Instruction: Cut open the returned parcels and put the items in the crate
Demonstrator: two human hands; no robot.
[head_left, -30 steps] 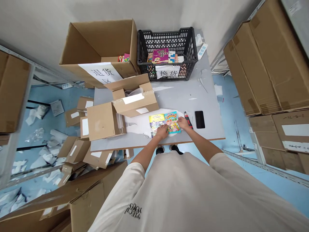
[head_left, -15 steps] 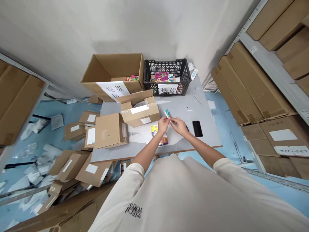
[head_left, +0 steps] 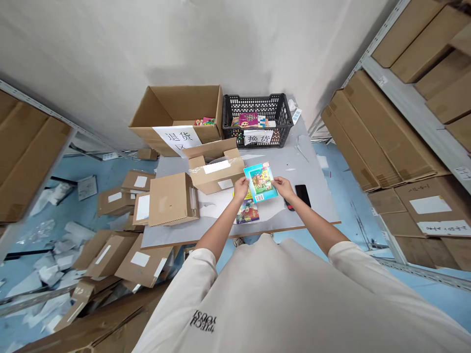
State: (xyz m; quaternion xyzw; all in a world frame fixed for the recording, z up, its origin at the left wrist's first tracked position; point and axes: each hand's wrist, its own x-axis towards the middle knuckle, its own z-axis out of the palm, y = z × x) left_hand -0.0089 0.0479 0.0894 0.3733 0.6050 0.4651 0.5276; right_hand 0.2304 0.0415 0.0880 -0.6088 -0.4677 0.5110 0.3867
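Observation:
I hold a thin teal picture book (head_left: 260, 182) above the grey table (head_left: 316, 196), its back cover with a barcode facing me. My left hand (head_left: 241, 188) pinches its left edge and my right hand (head_left: 283, 187) pinches its right edge. Under it a second, yellow picture book (head_left: 247, 213) lies flat on a white patch of the table near the front edge. A black phone (head_left: 302, 195) lies just right of my right hand, with a small red and black tool (head_left: 289, 207) partly hidden beside my wrist.
Two small taped cardboard boxes (head_left: 172, 198) (head_left: 216, 169) lie on the table's left half. At the back stand a large open carton (head_left: 176, 117) with a paper label and a black plastic crate (head_left: 255, 120) holding books. Flattened cartons fill shelves on both sides; boxes and paper litter the floor at left.
Both books lay side by side on the table under my hands. I lifted the teal one, turned it over and now hold it flat with both hands; the yellow book stays on the table.

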